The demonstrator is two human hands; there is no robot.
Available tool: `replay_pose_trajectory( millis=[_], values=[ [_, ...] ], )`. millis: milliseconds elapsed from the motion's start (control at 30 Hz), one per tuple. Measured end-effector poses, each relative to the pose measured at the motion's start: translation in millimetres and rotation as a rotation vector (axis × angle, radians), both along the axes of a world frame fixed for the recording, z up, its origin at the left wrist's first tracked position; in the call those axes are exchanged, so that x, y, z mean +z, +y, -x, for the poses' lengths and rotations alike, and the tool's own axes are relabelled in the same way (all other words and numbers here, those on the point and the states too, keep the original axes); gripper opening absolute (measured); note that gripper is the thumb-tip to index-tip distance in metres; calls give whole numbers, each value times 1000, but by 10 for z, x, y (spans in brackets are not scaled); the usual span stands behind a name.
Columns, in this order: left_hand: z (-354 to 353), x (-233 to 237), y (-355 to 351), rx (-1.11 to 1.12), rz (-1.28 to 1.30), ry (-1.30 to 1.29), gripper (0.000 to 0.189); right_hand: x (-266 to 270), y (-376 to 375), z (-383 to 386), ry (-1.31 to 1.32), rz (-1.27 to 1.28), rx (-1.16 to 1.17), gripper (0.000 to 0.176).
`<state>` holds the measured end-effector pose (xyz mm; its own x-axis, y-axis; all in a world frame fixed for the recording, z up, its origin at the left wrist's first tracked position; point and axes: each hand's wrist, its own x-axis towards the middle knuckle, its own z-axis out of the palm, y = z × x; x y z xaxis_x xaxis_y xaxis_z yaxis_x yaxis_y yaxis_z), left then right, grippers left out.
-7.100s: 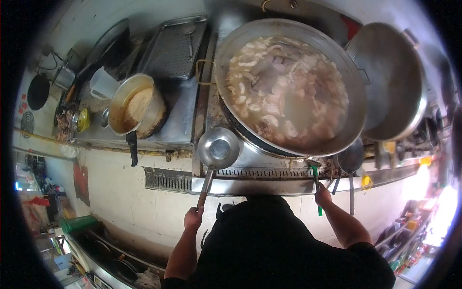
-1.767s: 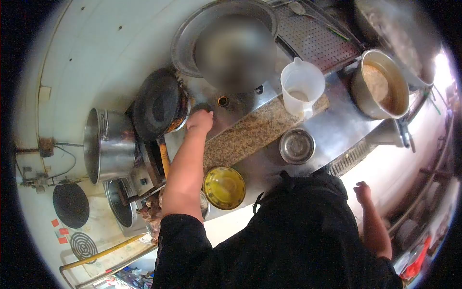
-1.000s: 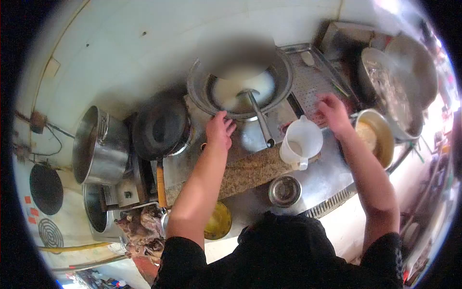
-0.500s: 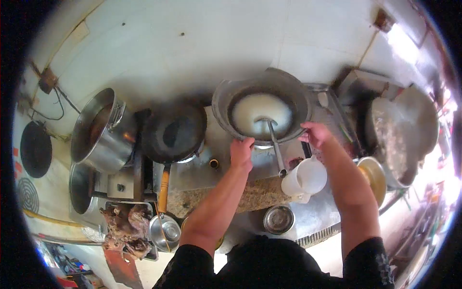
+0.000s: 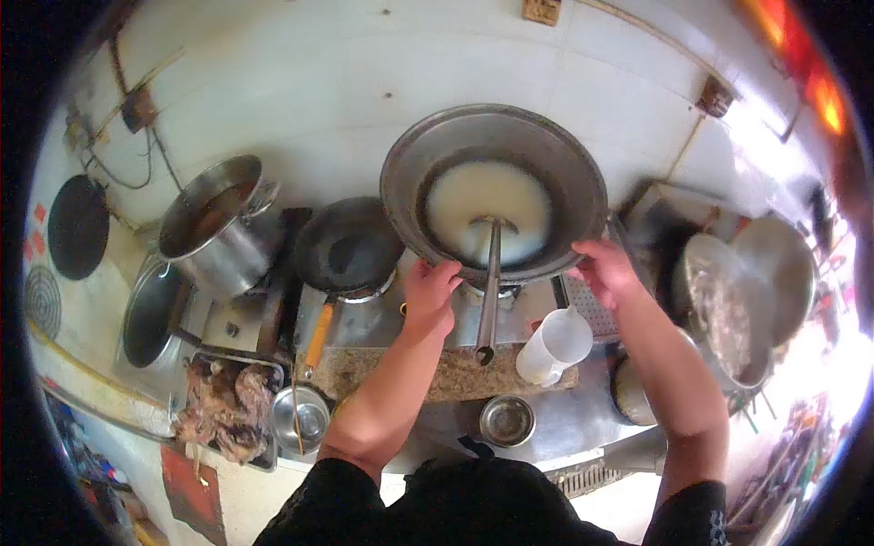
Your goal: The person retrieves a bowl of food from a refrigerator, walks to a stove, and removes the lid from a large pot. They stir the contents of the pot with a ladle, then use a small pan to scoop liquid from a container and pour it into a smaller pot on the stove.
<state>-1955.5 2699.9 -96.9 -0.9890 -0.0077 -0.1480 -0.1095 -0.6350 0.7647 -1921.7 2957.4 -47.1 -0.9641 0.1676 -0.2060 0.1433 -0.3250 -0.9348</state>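
Observation:
A large grey metal basin [image 5: 496,136] with cloudy whitish liquid [image 5: 469,196] in it is held up above the stove, at the centre of the head view. My left hand [image 5: 431,296] grips its near rim on the left, thumb over the edge. On the right side of the same rim, my right hand [image 5: 605,271] is closed in the same way. The fingers under the basin are partly hidden. A metal ladle [image 5: 491,300] rests in the liquid, its handle sticking out over the near rim between my hands. Below my right hand stands a translucent white plastic jug [image 5: 563,338].
To the left are a black frying pan [image 5: 346,241] with a wooden handle, a tall steel pot [image 5: 223,259] and a tray of cooked meat [image 5: 228,405]. Small steel bowls [image 5: 507,421] stand in front. Large metal pans [image 5: 774,273] are on the right; a tiled wall [image 5: 291,100] is behind.
The basin has come up closer to the camera, with both hands still on its rim. The ladle handle has swung to point more straight toward me. The view has shifted slightly.

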Motion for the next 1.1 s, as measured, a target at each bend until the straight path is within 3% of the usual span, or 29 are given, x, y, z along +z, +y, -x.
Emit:
replay_pose_trajectory(
  millis=[100, 133, 233, 367, 400, 433, 500, 533, 600, 700, 767, 833, 900, 1100],
  values=[
    [-322, 160, -352, 21, 15, 66, 24, 322, -299, -370, 94, -16, 48, 22],
    [-525, 327, -445, 84, 1, 46, 11, 376, -392, -499, 74, -28, 56, 21],
    [-1195, 558, -837, 124, -16, 120, 10, 480, -753, -925, 89, -37, 149, 20],
    [-2258, 528, -1265, 309, 75, 109, 11, 381, -1208, -1560, 94, -76, 206, 21],
    [-2540, 335, -1379, 397, 154, 115, 11, 271, -1248, -1717, 91, -111, 250, 21],
    [-2980, 371, -1492, 388, 192, 18, 14, 113, -1324, -1836, 89, -140, 325, 21],
    [-3602, 121, -1581, 576, 206, 29, 10, -93, -1600, -2175, 93, -126, 422, 19],
    [-4027, 118, -1622, 656, 412, -115, 11, -156, -1762, -2367, 92, -91, 547, 19],
    [-4645, -297, -1666, 853, 307, -51, 10, -440, -2072, -2716, 62, -26, 800, 19],
    [-5964, -284, -1670, 1010, 310, -165, 14, -730, -2547, -3353, -5, -91, 977, 25],
    [-6772, -349, -1626, 1153, 257, -179, 14, -912, -2882, -4009, -51, 121, 1220, 31],
    [-7360, -368, -1455, 1280, 213, -166, 15, -989, -3058, -4431, -80, 119, 1342, 33],
    [-8076, -537, -1328, 1416, 212, -272, 15, -1108, -3283, -5036, -133, 52, 1429, 28],
    [-9894, -729, -918, 1754, 68, -267, 20, -1247, -3965, -6774, -189, -31, 1851, 18]
  ],
)
